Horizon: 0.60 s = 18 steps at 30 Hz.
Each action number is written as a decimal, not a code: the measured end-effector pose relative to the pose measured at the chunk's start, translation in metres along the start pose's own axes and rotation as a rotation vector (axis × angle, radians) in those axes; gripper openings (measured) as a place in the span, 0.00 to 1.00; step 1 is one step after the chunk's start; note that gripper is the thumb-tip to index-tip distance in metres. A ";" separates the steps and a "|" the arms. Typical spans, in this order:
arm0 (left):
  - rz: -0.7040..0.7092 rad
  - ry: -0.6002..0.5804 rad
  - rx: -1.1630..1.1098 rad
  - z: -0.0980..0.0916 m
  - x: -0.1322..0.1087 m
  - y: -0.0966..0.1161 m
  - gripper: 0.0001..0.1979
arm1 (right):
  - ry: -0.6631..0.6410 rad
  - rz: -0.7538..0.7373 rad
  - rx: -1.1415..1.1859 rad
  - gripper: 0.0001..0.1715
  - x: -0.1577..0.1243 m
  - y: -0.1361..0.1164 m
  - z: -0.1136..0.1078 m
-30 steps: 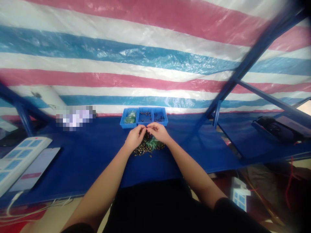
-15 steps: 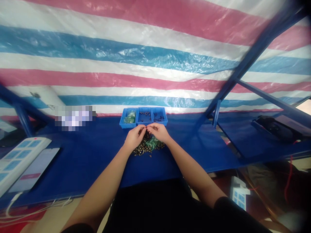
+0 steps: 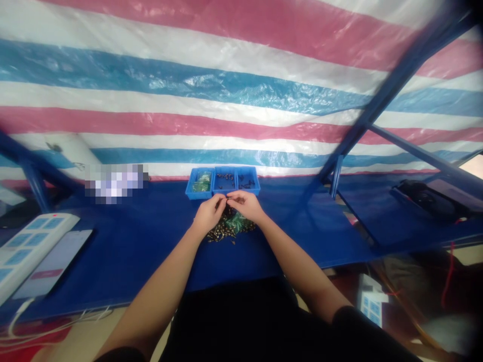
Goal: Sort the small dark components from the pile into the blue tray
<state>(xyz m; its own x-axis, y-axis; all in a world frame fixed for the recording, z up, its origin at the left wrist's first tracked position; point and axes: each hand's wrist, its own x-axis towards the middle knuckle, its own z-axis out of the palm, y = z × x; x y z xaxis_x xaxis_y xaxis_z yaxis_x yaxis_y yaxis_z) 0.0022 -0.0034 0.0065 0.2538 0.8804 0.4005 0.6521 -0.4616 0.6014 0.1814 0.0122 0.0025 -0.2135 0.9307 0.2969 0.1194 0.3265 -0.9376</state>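
Fig.: we see L hand [image 3: 209,214] & R hand [image 3: 245,206] pinched, tips nearly meeting above small metal parts [image 3: 222,234]; any held item too small to tell. 3-bay blue tray [image 3: 196,191] just beyond.

Slight inward shift of the right hand [image 3: 245,206] toward the left hand [image 3: 209,213], with the fingertips [image 3: 231,197] now a little closer together. Small leftward drift of the whole view too, with the blue compartment tray [image 3: 222,182] beyond the hands sitting slightly further left than a moment ago.
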 end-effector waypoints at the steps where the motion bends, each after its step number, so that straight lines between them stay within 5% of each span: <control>1: 0.004 -0.002 0.001 0.000 0.000 0.000 0.13 | 0.000 -0.004 0.004 0.20 0.000 0.001 0.000; 18: 0.042 0.077 0.010 0.003 0.000 -0.002 0.13 | 0.025 0.084 0.200 0.20 0.004 0.006 0.003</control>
<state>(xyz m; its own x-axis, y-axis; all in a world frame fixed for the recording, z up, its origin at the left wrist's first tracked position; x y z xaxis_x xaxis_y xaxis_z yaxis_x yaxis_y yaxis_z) 0.0024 -0.0023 0.0031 0.2253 0.8493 0.4774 0.6494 -0.4962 0.5763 0.1783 0.0174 -0.0027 -0.1867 0.9579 0.2179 -0.0594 0.2104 -0.9758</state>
